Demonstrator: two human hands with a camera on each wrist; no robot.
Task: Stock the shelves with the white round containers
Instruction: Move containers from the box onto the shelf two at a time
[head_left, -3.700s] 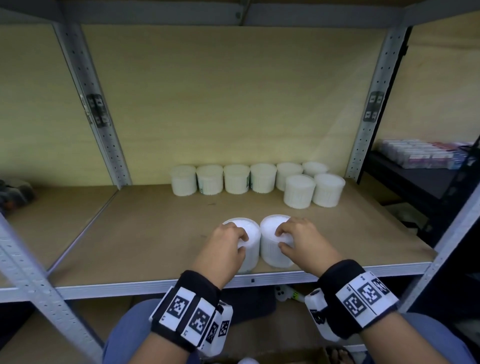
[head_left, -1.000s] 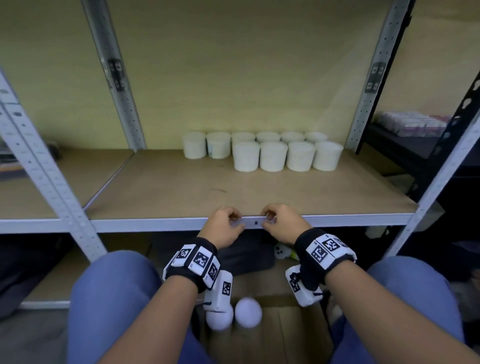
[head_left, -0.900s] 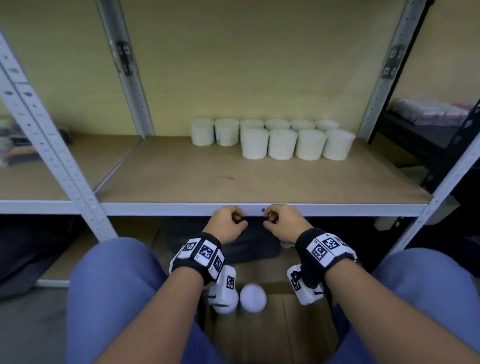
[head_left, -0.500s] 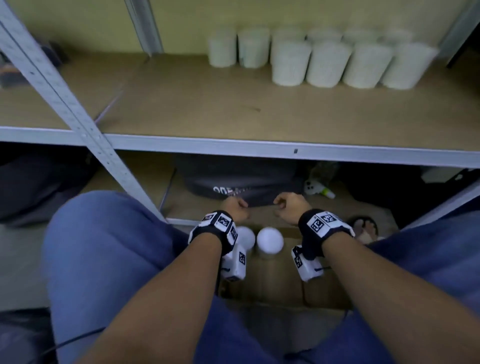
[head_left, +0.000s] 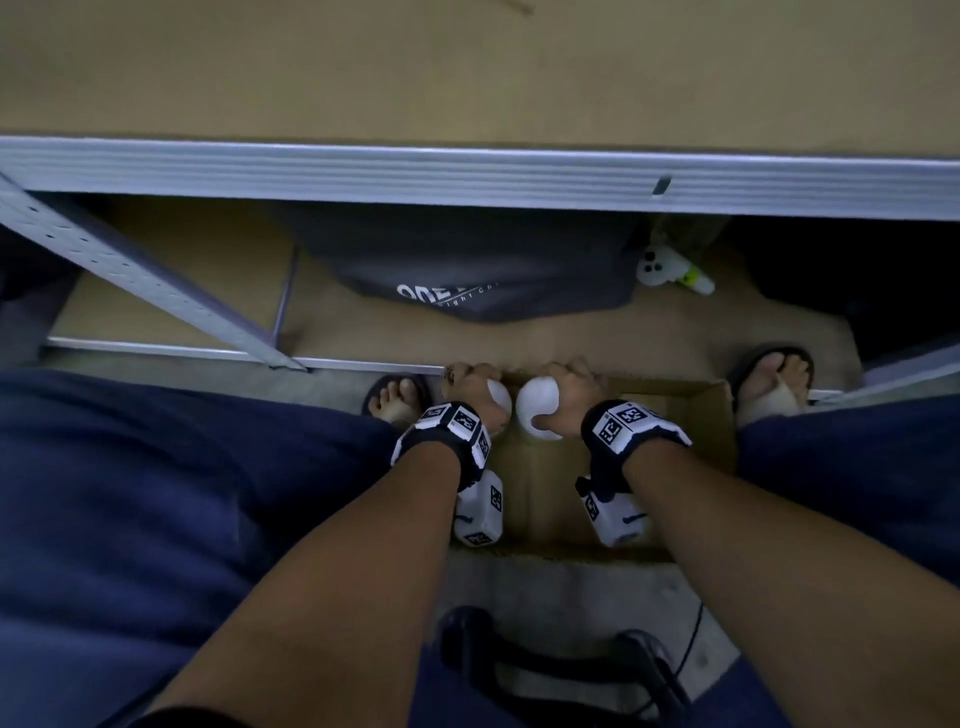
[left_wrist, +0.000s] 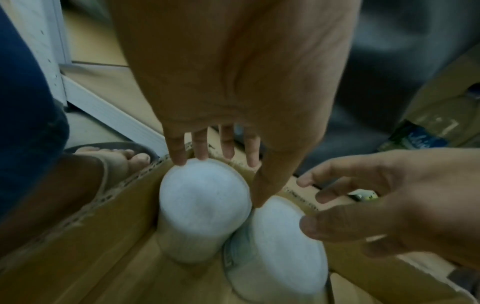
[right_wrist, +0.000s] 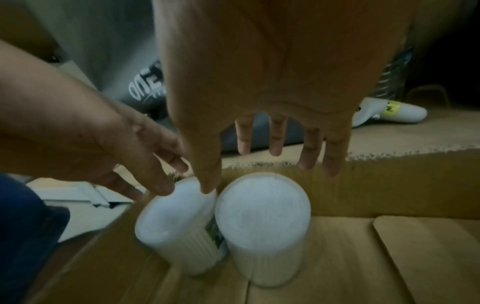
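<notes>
Reached down with both hands into an open cardboard box (head_left: 711, 415) on the floor, between two sandalled feet (head_left: 395, 402). Found two white round containers there, upright and touching side by side in the far left corner of the box, lids up.

Spread the left hand (head_left: 470, 387) over the left container (left_wrist: 203, 203): fingers (left_wrist: 179, 152) straight and fanned wide, two tips touching the far rim of the lid, thumb pointing down into the crack between the two containers. Not closed round it.

Held the right hand (head_left: 571, 395) over the right container (right_wrist: 262, 214) in much the same way: fingers (right_wrist: 276, 139) wide apart and reaching past the far edge of the lid, thumb tip down between the two lids. Could not tell from the wrist view whether the fingertips touched that container; saw no firm hold.

Noted ribbed sides on both containers and a strip of printed label on the left one, facing its neighbour.

Above, crossing the head view: the pale metal front edge of the shelf (head_left: 467, 171). Under that shelf: a dark bag (head_left: 467, 270) with white lettering and, to its right, a small white handheld device (head_left: 670, 270) with a yellow tag.
</notes>
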